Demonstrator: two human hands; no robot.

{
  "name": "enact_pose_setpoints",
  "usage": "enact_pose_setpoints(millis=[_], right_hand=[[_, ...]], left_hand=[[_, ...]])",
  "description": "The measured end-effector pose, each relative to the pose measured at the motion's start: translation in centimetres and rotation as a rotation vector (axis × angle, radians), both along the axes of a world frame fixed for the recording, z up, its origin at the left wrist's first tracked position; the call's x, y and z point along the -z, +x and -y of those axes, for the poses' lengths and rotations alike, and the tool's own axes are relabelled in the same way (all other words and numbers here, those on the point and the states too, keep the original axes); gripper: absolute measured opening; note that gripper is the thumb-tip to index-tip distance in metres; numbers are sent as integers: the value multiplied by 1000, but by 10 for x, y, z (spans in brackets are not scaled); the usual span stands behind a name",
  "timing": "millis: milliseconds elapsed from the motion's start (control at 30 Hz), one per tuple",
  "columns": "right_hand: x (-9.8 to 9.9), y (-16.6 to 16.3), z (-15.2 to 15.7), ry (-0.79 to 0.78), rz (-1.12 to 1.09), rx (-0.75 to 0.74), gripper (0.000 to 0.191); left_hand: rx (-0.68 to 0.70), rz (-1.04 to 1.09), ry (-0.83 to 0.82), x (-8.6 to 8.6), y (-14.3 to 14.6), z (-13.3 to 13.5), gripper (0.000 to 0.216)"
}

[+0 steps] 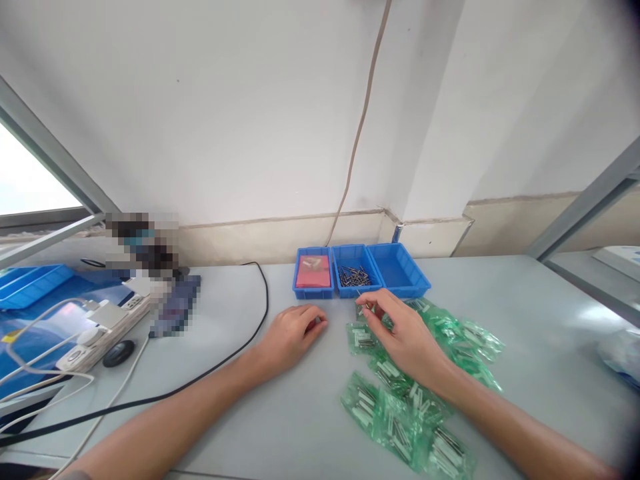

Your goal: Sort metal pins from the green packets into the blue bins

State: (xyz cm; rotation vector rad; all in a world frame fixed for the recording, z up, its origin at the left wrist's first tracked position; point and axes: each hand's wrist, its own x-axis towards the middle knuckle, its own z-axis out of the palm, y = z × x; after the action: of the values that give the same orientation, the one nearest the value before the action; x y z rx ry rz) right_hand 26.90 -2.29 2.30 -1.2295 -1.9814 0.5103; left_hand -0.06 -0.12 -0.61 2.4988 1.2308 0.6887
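My right hand [400, 327] is in front of the blue bins, its thumb and fingers pinched on a small metal pin [367, 305], mostly hidden by the fingertips. My left hand [293, 333] rests on the table with fingers curled in, and nothing shows in it. Just beyond my right hand, the middle blue bin [345, 291] holds a heap of loose metal pins [355, 276]. Around and under my right wrist lie several green clear bags [363, 400] with white and metal rod-like pieces inside.
The left blue bin [314, 293] holds a pink packet [313, 277] with a small clear bag on top. A third blue bin [400, 267] stands at the right. A black cable [220, 369] crosses the left side, near a mouse [119, 353] and power strip [75, 357].
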Motion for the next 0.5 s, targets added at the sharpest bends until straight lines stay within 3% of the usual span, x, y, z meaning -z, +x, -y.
enact_pose_setpoints(millis=[500], right_hand=[[2, -1, 0, -60, -24, 27, 15]], left_hand=[[-21, -28, 16, 1, 0, 0, 23]])
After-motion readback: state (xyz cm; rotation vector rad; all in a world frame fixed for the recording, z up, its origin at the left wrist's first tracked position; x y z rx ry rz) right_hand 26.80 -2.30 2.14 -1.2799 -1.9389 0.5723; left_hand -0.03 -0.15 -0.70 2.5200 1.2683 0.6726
